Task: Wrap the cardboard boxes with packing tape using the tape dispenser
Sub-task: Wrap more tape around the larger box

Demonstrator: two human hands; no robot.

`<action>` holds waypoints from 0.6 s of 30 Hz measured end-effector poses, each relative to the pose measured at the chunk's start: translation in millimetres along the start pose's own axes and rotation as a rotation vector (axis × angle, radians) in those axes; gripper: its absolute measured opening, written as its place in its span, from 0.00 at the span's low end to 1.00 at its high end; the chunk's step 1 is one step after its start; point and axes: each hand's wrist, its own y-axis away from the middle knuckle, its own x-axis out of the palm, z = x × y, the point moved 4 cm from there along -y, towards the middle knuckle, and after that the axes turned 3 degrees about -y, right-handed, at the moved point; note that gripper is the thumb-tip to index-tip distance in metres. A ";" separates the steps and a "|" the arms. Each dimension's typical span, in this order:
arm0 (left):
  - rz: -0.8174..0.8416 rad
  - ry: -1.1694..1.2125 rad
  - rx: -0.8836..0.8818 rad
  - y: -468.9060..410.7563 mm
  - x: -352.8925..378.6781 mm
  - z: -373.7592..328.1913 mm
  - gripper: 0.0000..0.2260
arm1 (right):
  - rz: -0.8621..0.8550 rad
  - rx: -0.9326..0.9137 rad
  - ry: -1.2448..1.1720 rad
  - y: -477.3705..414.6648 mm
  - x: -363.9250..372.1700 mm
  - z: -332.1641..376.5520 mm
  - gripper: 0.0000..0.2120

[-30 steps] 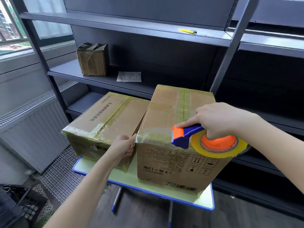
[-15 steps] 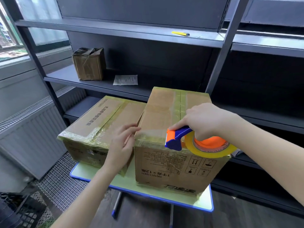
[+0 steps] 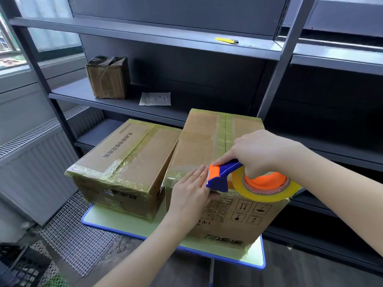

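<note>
The tape dispenser (image 3: 219, 177) is showing blue and orange, its tape roll (image 3: 267, 194) yellow; the brown cardboard boxes (image 3: 194, 139) are carrying black print.

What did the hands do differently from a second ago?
The left hand slid right along the taller box from its corner and now presses flat on the near edge, beside the tape dispenser. The right hand still grips the dispenser; the lower box stayed put.

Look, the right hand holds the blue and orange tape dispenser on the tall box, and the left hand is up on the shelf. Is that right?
Not quite. The left hand lies flat on the near top edge of the tall box, right beside the tape dispenser that the right hand holds there. The head view shows it.
</note>
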 end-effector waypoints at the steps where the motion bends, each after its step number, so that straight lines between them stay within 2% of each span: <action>1: -0.014 0.023 -0.004 -0.2 0.7 1.2 0.23 | 0.004 -0.001 -0.003 -1.1 -1.1 0.4 0.34; 5: -0.055 0.077 -0.012 6.0 -0.4 16.3 0.23 | -0.008 -0.023 0.016 -5.7 -6.7 4.0 0.33; 10: -0.024 0.064 -0.007 3.5 -0.4 38.9 0.24 | -0.067 -0.040 0.059 -13.1 -8.0 11.7 0.32; 18: 0.020 0.083 -0.039 0.8 -0.5 37.1 0.25 | -0.015 -0.018 0.005 -0.6 -2.5 -6.3 0.36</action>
